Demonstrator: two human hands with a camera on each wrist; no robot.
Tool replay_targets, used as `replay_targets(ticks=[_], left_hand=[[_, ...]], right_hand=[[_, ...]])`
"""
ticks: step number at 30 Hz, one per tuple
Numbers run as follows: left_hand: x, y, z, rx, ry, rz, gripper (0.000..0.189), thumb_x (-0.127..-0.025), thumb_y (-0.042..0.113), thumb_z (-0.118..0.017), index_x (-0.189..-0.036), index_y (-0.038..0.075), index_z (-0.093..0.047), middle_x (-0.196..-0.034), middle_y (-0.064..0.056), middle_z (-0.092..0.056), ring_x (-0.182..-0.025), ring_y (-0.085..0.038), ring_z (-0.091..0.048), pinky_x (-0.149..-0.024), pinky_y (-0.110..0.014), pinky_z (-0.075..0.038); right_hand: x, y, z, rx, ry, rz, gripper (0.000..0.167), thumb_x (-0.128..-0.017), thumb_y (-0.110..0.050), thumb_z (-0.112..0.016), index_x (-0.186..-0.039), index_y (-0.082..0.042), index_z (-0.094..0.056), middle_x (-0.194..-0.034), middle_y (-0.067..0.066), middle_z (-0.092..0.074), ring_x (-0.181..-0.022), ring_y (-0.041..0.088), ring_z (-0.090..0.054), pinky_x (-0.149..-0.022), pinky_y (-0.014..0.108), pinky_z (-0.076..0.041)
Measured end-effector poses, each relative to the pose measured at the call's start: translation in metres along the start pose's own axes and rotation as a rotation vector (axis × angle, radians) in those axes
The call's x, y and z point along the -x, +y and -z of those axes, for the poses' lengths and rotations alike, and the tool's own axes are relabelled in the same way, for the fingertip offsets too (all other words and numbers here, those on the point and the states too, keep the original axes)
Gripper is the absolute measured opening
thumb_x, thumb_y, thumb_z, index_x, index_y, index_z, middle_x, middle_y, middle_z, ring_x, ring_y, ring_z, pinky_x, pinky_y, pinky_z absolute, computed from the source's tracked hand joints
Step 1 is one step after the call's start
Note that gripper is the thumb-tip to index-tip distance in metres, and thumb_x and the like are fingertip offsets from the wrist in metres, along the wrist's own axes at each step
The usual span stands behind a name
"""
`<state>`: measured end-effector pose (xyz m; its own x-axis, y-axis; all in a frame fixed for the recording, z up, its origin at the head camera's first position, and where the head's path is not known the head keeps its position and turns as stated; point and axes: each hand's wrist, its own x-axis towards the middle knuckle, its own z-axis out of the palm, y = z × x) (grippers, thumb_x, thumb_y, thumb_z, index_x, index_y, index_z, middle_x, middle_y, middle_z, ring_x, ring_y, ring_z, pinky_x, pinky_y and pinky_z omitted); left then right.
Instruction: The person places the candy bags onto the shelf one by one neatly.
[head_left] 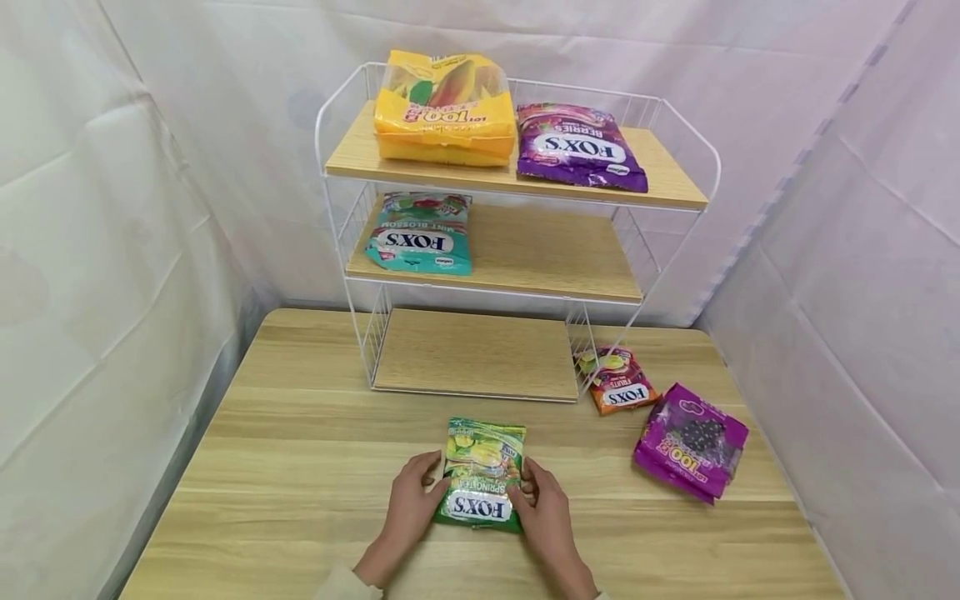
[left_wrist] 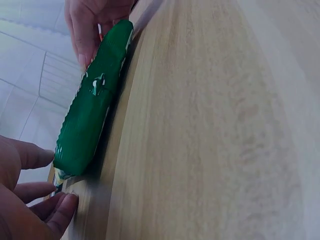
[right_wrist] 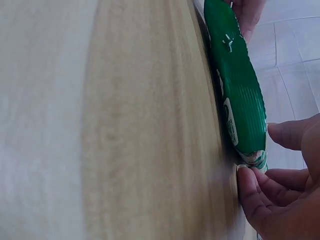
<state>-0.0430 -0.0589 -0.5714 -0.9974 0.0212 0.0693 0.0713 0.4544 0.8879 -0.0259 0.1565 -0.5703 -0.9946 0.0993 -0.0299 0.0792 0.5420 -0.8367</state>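
Note:
A green Fox's Spring Tea candy bag (head_left: 482,472) lies flat, low over the tabletop, its print upside down in the head view. My left hand (head_left: 413,498) holds its left edge, thumb on the top face and fingers curled at the side. At the opposite edge my right hand (head_left: 543,508) grips it the same way. In the left wrist view the bag's green end (left_wrist: 90,110) shows edge-on, with the left thumb (left_wrist: 37,156) at its near corner. From the right wrist, the right fingertips (right_wrist: 245,175) sit by the bag's lower corner.
Behind stands a white wire rack with wooden shelves (head_left: 555,250). It bears a yellow bag (head_left: 446,117), a purple Berries bag (head_left: 577,148) and a teal Mint Blossom bag (head_left: 422,236). On the table (head_left: 300,467) at right lie a Fruits bag (head_left: 621,383) and a purple grape-print bag (head_left: 692,442).

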Motion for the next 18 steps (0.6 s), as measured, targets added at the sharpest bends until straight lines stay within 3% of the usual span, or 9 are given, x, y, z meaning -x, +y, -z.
replay_targets(ticks=[6, 18], left_hand=[[0.000, 0.003, -0.006, 0.092, 0.006, 0.006, 0.042, -0.082, -0.003, -0.070, -0.120, -0.012, -0.058, -0.110, -0.020, -0.060, -0.087, -0.025, -0.063, -0.071, -0.028, -0.056], [-0.004, 0.003, -0.015, 0.107, 0.054, 0.063, 0.044, -0.078, -0.006, -0.071, -0.120, -0.011, -0.059, -0.102, -0.014, -0.062, -0.085, -0.021, -0.061, -0.070, -0.025, -0.055]], right_hand=[[0.000, -0.004, -0.004, -0.017, 0.001, -0.017, 0.049, -0.087, -0.009, -0.071, -0.129, 0.006, -0.053, -0.099, 0.006, -0.057, -0.083, 0.015, -0.054, -0.064, 0.021, -0.052], [-0.006, -0.011, -0.005, 0.030, 0.016, -0.014, 0.047, -0.085, -0.006, -0.072, -0.127, 0.007, -0.056, -0.093, 0.005, -0.056, -0.080, 0.015, -0.053, -0.061, 0.021, -0.050]])
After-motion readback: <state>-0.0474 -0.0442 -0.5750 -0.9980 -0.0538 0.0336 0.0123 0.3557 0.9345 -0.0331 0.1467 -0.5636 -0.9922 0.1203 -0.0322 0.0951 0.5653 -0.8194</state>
